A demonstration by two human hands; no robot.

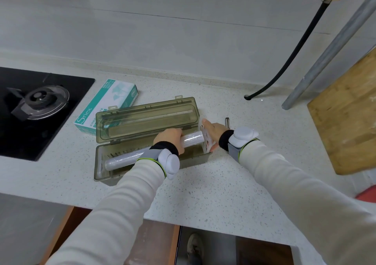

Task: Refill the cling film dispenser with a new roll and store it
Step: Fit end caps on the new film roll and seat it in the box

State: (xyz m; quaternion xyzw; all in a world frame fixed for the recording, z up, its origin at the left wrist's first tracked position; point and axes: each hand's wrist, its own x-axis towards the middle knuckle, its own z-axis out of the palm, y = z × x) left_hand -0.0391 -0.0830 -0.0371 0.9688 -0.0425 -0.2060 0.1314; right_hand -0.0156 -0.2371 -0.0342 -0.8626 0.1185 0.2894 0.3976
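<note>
A smoky translucent cling film dispenser (114, 173) lies on the speckled counter with its lid (146, 118) swung open toward the wall. A white cling film roll (124, 158) sits slanted in the tray, its left end low and its right end raised. My left hand (168, 137) is wrapped around the roll near the middle. My right hand (213, 130) grips a clear end plate (207, 140) at the dispenser's right end, against the roll's raised tip.
A green and white Sriex box (105, 102) lies behind the dispenser. A black gas hob (40, 106) is at left. A wooden board (345, 118), a metal pipe (325, 57) and a black hose (284, 69) stand at right. A small metal rod (227, 121) lies beyond my right hand.
</note>
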